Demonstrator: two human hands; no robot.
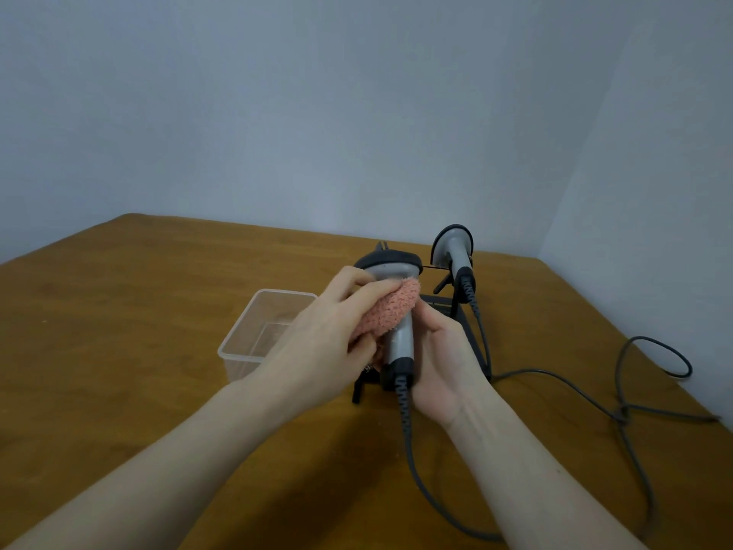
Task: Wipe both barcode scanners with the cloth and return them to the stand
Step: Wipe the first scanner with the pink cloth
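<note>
Head view: our right hand (440, 351) grips the handle of the near scanner (398, 335), held upright above the stand (448, 307). Our left hand (329, 331) pinches the pink cloth (390, 311) against its neck. Second scanner (454, 248) sits on the stand, on the table (158, 351).
</note>
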